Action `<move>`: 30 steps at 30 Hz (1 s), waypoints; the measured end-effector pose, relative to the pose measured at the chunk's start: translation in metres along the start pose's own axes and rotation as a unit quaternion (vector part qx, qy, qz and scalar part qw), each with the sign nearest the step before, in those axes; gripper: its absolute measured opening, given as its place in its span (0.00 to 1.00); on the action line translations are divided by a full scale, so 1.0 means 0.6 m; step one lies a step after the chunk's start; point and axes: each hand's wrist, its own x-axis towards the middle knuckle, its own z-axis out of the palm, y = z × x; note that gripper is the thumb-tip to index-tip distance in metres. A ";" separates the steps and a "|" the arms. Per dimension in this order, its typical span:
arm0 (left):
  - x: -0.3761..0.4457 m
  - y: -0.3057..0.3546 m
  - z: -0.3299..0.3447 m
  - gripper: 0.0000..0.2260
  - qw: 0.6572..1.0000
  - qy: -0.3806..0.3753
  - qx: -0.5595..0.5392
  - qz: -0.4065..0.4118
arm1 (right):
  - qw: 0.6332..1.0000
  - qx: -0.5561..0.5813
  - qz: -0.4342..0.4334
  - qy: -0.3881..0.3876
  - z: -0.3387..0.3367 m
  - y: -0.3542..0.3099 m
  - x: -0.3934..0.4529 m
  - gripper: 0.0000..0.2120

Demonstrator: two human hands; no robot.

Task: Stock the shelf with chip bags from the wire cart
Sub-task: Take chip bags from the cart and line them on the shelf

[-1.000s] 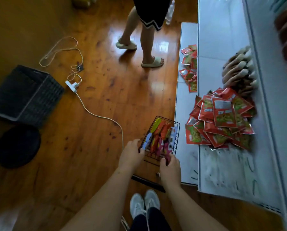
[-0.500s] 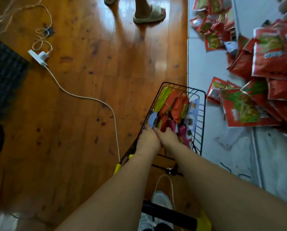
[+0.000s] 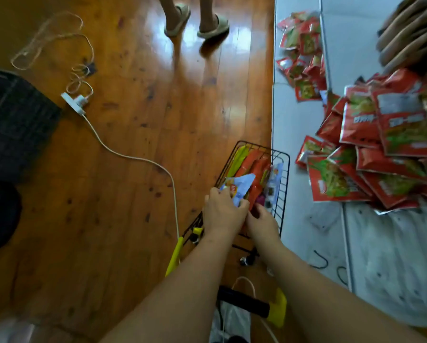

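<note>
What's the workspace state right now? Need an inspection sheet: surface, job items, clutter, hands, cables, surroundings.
Surface: white shelf on the right, bare patches showing; wooden floor under the cart.
Job's things: wire cart beside the shelf edge, bags standing in it; light blue chip bag partly lifted out.
Clutter: red packets piled on the shelf; more red packets further back.
Hands: left hand grips the blue bag; right hand is down among the bags, grasp hidden.
Cables: white power strip with cord running toward the cart; thin looped wire nearby.
Surroundings: another person's slippered feet; dark basket at left.
</note>
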 end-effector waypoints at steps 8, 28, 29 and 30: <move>-0.208 0.091 -0.222 0.12 0.984 -0.113 -0.133 0.033 | 0.983 0.169 0.073 -0.017 -0.159 -0.188 -0.258 0.14; -0.799 0.430 -0.252 0.17 0.946 -0.272 -0.091 0.149 | 0.914 0.373 -0.055 0.147 -0.608 -0.053 -0.825 0.21; -0.847 0.450 -0.219 0.14 0.939 -0.284 -0.099 0.165 | 0.916 0.355 -0.055 0.177 -0.639 -0.010 -0.852 0.27; -0.910 0.473 -0.193 0.14 0.933 -0.297 -0.109 0.174 | 0.917 0.342 -0.051 0.197 -0.671 0.041 -0.880 0.30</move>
